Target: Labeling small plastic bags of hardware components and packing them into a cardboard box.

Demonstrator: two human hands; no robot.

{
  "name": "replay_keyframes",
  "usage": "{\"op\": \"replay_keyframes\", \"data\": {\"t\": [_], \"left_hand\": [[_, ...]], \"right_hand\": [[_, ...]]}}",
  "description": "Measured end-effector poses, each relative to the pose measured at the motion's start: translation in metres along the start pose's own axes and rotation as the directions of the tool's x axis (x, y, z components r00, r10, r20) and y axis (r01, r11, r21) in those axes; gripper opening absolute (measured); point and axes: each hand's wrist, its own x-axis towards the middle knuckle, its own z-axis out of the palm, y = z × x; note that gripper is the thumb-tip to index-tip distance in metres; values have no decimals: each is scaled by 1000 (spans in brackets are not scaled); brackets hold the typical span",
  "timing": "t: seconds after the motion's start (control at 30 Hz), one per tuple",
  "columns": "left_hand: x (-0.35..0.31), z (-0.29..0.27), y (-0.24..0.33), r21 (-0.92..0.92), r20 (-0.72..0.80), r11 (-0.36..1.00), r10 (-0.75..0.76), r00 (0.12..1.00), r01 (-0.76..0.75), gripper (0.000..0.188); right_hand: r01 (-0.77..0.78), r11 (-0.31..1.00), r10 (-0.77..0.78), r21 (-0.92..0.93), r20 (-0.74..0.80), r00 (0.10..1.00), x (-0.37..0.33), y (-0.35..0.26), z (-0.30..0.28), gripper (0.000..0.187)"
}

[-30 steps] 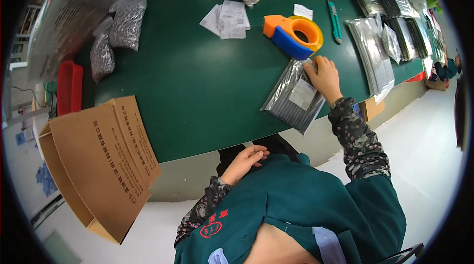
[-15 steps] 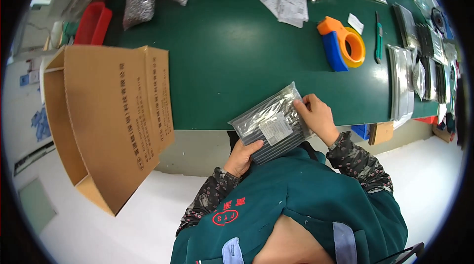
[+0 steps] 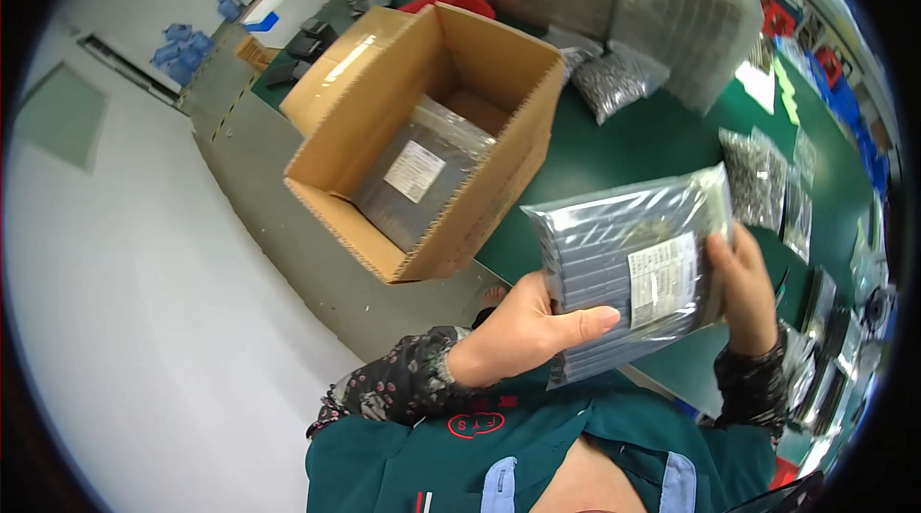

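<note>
A clear plastic bag of dark grey strips (image 3: 600,263), with a white printed label, is held up in front of me by both hands. My left hand (image 3: 523,329) grips its left edge, thumb lying over the front. At the opposite edge my right hand (image 3: 746,287) pinches the bag, its fingers partly hidden behind it. To the left stands an open cardboard box (image 3: 513,182) with its flaps spread. Inside it lies a similar labelled bag of dark strips (image 3: 379,177).
The green table (image 3: 513,235) carries bags of small metallic parts (image 3: 619,81) beyond the box and another such bag (image 3: 753,177) at the right. More flat packs (image 3: 825,359) lie along the right side. A red bin (image 3: 451,0) sits behind the box.
My view has swung left toward the box, whose inside now shows. Both hands have raised the bag of strips from near my lap, closer to the camera, keeping hold of it.
</note>
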Motion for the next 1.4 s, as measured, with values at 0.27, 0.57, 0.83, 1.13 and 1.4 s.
{"op": "replay_keyframes", "data": {"t": [0.27,0.57,0.83,1.13,1.4], "left_hand": [[-40,-40,62,-288,-430,908,160,889,-303,46],[-48,-101,48,-688,-417,654,-1,909,-315,48],[-93,-119,93,300,-432,443,853,294,-845,65],[-65,-151,23,951,295,-237,886,358,-198,18],[-37,-158,16,964,267,-236,852,450,-125,46]], "right_hand": [[239,931,-110,-274,415,903,111,-121,100,40],[297,531,252,-793,483,839,230,-60,202,63],[242,385,424,-891,403,811,227,-47,207,61],[635,-157,14,-757,641,768,206,-45,212,45],[535,-98,-637,-839,466,614,192,-105,160,28]]}}
